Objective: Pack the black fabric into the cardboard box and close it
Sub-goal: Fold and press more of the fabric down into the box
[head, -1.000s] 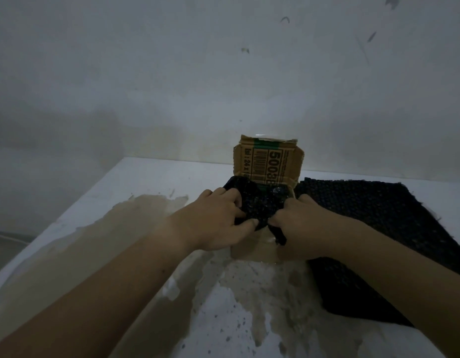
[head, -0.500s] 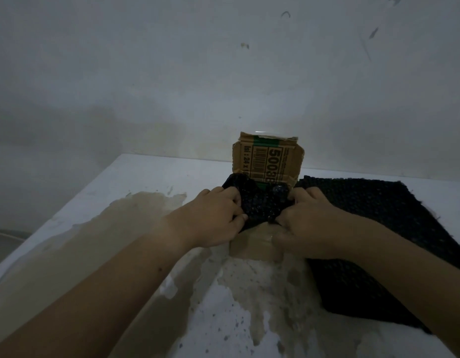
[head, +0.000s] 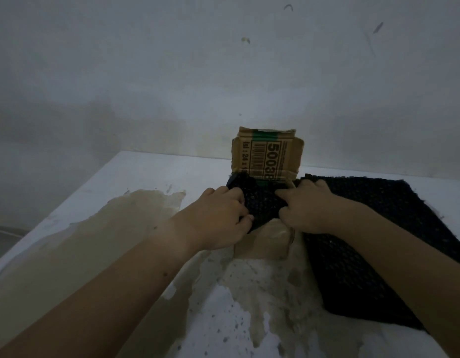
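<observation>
The black fabric [head: 260, 202] is bunched in the open mouth of the cardboard box [head: 262, 241] at the middle of the frame, partly inside and partly heaped above the rim. It is gripped from both sides. The left hand [head: 223, 218] is curled over its left edge, with the weave pinched between thumb and fingers, and the right hand [head: 306, 210] is curled over its right edge in much the same way. This two-sided grip is judged to squeeze the bulky bundle narrower than the opening, so that it can be pushed down.

The box is stood on the table [head: 146, 177] with its near wall turned to the camera. Its back flap [head: 267, 156] is left upright above the hands, clear of the packing. It is judged that the flap cannot be folded shut until the heap is sunk below the rim.

At the right of the frame a flat black sheet [head: 378, 228] of the same weave is laid on the table, just beside the box and under the right forearm. Whether it is joined to the bundle cannot be told, since the meeting point is hidden by the right hand. A wide brown stain [head: 94, 241] is spread over the table at lower left and around the foot of the box. The upper frame is filled by a bare grey wall [head: 172, 73]
</observation>
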{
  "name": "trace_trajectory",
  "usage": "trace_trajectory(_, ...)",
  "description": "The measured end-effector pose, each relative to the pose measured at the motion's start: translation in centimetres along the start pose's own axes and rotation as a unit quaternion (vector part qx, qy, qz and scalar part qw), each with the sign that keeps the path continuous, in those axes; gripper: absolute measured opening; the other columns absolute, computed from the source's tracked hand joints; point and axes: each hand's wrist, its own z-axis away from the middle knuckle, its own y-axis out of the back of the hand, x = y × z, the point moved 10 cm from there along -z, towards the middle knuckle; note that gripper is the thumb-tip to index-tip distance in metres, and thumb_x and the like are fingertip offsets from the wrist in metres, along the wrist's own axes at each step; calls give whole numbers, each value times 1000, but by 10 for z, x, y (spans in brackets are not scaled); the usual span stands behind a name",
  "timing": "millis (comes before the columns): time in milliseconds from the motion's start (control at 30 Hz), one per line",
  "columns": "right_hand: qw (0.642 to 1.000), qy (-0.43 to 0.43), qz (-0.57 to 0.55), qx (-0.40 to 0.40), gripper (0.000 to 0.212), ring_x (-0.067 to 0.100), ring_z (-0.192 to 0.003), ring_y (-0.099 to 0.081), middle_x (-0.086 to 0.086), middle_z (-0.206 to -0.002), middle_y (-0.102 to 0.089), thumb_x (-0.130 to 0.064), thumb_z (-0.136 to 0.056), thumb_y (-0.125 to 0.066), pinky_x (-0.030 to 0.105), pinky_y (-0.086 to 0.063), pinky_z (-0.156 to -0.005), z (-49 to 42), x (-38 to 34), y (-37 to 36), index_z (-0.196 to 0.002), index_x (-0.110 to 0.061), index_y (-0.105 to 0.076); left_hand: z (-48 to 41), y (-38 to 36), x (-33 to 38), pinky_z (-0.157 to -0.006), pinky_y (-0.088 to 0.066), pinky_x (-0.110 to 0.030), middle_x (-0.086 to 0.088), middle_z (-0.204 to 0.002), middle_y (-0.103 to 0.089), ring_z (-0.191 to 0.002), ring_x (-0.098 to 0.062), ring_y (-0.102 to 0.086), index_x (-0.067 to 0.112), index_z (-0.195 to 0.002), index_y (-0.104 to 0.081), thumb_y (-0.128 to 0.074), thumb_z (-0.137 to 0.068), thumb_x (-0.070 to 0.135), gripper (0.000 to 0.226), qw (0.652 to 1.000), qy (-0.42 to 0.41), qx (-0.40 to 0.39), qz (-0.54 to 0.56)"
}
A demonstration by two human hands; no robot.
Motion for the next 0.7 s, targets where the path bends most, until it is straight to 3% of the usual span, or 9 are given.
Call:
trace_trajectory(100,994,-3,-85,-71,49,20,-103,-49,6,-126,-53,-37,-95,-42,31,-39,-80,-5,1,-7,-139,-15,-39,0,-1,-1,-95,-36,-40,3,-116,-50,-105,-20,-46,22,-103,-71,-33,-103,42,43,1000,0,-1,5)
trace_trajectory(133,997,7,-61,-52,46,18,-96,-47,4,-118,-55,-38,-94,-44,30,-36,-77,-4,0,-1,-134,-16,-43,1,-1,-1,-95,-36,-40,3,-115,-51,-105,-20,-45,22,-103,-71,-33,-103,42,43,1000,0,-1,7)
trace_trajectory(200,998,23,12,62,41,19,-91,-46,1,-102,-56,-42,-90,-49,33,-32,-76,0,-2,19,-122,-17,-51,2,-1,0,-95,-36,-39,3,-115,-50,-105,-19,-45,23,-103,-71,-33,-102,42,43,1000,-1,-1,4)
trace_trajectory(267,991,31,28,130,44,22,-94,-50,1,-101,-58,-45,-85,-53,33,-33,-75,4,-2,29,-120,-19,-54,2,-2,0,-95,-35,-39,4,-116,-50,-105,-19,-45,23,-104,-71,-33,-102,42,42,1000,-1,1,1)
trace_trajectory(367,998,25,-19,52,43,17,-90,-55,-1,-101,-60,-44,-87,-51,28,-38,-69,2,-1,19,-121,-18,-54,1,-2,-1,-95,-35,-39,3,-116,-50,-105,-19,-45,23,-103,-71,-33,-102,42,42,1000,-5,6,1)
trace_trajectory(433,999,23,-22,-1,43,16,-92,-53,2,-111,-58,-43,-88,-51,28,-41,-69,-3,-4,14,-122,-17,-49,0,-1,-1,-92,-35,-37,4,-117,-51,-103,-19,-45,23,-102,-71,-32,-102,42,43,1000,-7,11,1)
trace_trajectory(567,999,10,9,-44,77,22,-104,-53,9,-121,-54,-44,-89,-51,30,-43,-77,-17,-14,13,-149,-17,-13,0,-1,-2,-82,-27,-32,4,-120,-51,-103,-18,-44,23,-101,-70,-34,-102,40,40,1000,-5,12,2)
trace_trajectory(633,998,0,28,-56,77,24,-107,-53,8,-121,-54,-46,-88,-50,32,-44,-81,-22,-16,13,-149,-17,-14,1,-1,-2,-83,-27,-32,5,-123,-51,-105,-18,-44,23,-102,-70,-35,-102,39,39,1000,-1,11,2)
trace_trajectory(700,996,-9,37,-75,69,22,-107,-52,6,-121,-54,-48,-88,-48,32,-43,-81,-23,-15,11,-145,-16,-27,1,0,-4,-86,-30,-33,6,-128,-50,-109,-18,-44,22,-105,-70,-35,-102,38,39,1000,8,9,-3)
